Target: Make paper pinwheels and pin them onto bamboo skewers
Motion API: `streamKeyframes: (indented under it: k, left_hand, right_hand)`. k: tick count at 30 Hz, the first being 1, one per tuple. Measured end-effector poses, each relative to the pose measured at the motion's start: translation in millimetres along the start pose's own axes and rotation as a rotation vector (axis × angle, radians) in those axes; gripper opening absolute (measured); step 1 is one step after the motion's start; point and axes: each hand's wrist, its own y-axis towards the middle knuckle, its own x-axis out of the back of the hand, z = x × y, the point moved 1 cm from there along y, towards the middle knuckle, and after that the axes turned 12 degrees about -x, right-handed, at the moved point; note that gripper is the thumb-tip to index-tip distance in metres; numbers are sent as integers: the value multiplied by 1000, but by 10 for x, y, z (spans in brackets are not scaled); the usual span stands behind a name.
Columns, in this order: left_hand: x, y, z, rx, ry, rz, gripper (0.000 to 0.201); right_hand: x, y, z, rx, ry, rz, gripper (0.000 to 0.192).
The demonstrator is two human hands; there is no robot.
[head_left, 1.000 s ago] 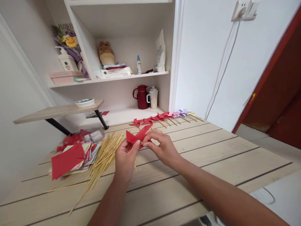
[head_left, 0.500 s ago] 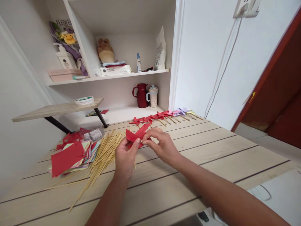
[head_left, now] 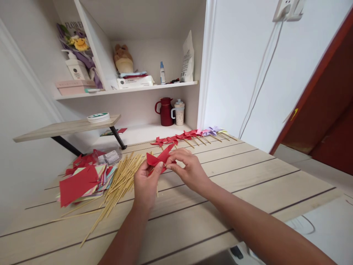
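A red paper pinwheel [head_left: 157, 158], its blades folded up, is held over the table between both hands. My left hand [head_left: 146, 182] is closed on its left side, thumb pressed near the middle. At the pinwheel's centre and right, my right hand [head_left: 189, 167] pinches with thumb and forefinger; a tiny light glint shows by the fingertips, too small to name. Just left of my left hand lies a loose pile of thin wooden sticks [head_left: 121, 182]. Behind the hands, several finished pinwheels on sticks [head_left: 190, 135] form a row of red, pink, purple and yellow.
Stacked coloured paper with red sheets on top [head_left: 78, 186] lies at the left, near a clear plastic box [head_left: 110, 157]. A small raised shelf [head_left: 68, 127] carries a white roll [head_left: 98, 117]. Farther back stand a red jug [head_left: 166, 112] and a cup [head_left: 179, 113].
Both hands keep their hold on the red pinwheel with almost no movement. The whole view has shifted very slightly.
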Motion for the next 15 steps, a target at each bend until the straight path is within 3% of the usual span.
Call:
streamKeyframes:
  k: [15]
  left_hand:
    - [9,26,-30,-10,19,-20,23]
  right_hand:
    - [38,22,-18,-5,127,12,9]
